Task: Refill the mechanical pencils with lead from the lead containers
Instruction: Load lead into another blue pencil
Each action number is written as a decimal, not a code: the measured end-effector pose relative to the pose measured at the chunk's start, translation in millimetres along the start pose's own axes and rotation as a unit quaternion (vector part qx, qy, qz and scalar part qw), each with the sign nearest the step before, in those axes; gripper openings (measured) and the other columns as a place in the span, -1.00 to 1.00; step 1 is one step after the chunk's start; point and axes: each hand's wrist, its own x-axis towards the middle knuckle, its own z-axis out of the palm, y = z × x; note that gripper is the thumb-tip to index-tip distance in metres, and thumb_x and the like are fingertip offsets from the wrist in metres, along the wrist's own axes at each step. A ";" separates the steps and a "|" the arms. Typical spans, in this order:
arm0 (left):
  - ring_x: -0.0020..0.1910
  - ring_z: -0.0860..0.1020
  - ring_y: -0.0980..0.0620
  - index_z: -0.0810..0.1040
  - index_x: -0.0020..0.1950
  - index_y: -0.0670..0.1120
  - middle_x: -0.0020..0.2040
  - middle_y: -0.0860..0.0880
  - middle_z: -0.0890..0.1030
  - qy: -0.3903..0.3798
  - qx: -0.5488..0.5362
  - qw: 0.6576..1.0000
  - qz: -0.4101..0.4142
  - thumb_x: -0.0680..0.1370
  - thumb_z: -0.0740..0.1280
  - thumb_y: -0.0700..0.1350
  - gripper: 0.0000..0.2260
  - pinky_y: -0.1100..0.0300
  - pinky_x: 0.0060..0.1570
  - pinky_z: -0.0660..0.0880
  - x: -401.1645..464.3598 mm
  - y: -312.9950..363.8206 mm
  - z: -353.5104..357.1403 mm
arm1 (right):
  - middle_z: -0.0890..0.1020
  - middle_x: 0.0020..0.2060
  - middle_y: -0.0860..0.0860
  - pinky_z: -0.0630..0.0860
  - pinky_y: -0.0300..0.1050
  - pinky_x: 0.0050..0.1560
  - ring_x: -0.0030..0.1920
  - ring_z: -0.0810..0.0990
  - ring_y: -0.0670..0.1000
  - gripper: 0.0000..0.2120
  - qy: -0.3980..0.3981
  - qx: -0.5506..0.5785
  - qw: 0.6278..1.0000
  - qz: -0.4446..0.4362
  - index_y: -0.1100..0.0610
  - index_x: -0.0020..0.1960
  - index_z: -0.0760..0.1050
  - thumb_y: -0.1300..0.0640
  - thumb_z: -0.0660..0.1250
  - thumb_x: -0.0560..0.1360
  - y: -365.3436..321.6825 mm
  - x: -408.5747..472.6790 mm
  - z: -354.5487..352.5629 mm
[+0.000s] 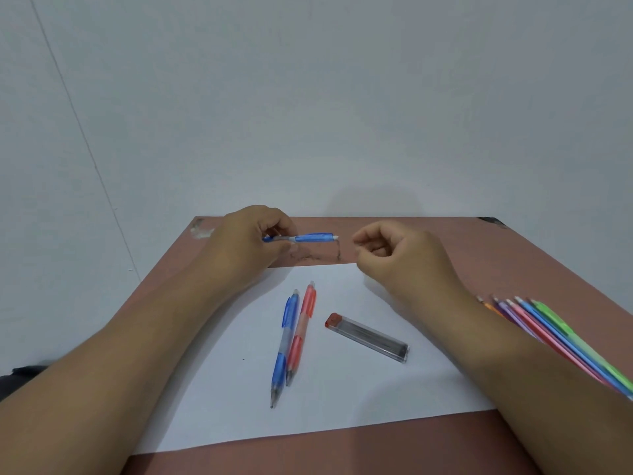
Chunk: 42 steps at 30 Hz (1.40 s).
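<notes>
Left hand (251,234): grip closed on blue pencil (310,237), horizontal, white end toward 3 o'clock.
Right hand (400,255): grip curled; contents cannot be told.
Lead container (368,337): clear, red cap.

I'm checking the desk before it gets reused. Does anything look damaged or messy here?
Yes. The table has dark scribble marks just past the white paper, between the hands, and a chipped, whitish patch at its far left corner.

My white sheet of paper (342,399) lies on the reddish-brown table (513,255) — a plain pale wall (308,97) stands behind the far edge.
</notes>
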 end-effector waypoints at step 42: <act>-0.08 0.53 0.25 0.61 -0.12 0.19 -0.14 0.17 0.63 -0.023 -0.005 0.999 0.039 0.51 0.49 -0.11 -0.82 0.47 -0.15 0.40 -9.4 27.3 -1.5 | 0.65 -0.37 -0.13 0.54 -0.29 -0.25 -0.35 0.56 -0.14 -0.91 0.030 0.070 0.997 0.023 -0.02 -0.09 0.70 0.16 0.47 0.53 -5.9 -1.9 -2.1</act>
